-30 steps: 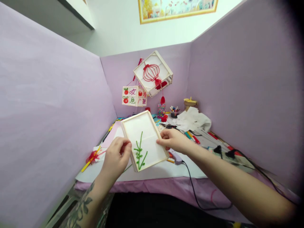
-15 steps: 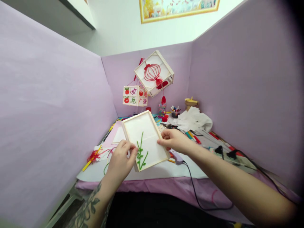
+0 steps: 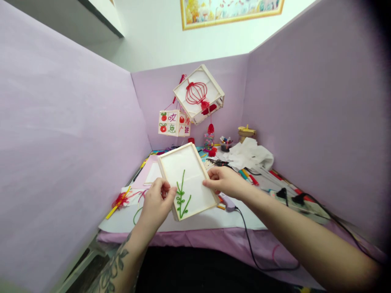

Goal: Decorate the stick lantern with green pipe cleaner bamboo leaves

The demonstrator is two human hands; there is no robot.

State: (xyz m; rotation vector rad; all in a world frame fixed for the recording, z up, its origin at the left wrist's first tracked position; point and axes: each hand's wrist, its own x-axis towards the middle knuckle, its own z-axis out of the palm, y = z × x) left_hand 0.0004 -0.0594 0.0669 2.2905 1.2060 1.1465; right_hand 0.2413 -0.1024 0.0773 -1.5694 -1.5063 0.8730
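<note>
A wooden-framed white paper panel [image 3: 194, 179] is held up, tilted, above the near part of the table. Green cord shaped as a leafy stem [image 3: 181, 199] lies on its lower left. My right hand [image 3: 221, 179] grips the panel's right edge, thumb on the front and fingers partly hidden behind. At the left edge is my left hand [image 3: 159, 199], its thumb by the green stem and its fingers curled around the frame. Behind the panel hangs a wooden-framed lantern [image 3: 198, 95] with a red lantern design. A smaller decorated lantern [image 3: 174, 123] hangs left of it.
A lilac glue gun [image 3: 227, 202] lies right of the panel, its cord running off the front edge. Crumpled white paper [image 3: 252, 154], markers [image 3: 226, 142] and a power strip [image 3: 299, 207] occupy the right side. Red yarn [image 3: 120, 200] lies at left. Lilac walls enclose the table.
My left thumb and fingertips have parted and drawn slightly left, away from the green stem. The panel and my right hand stay almost in place.
</note>
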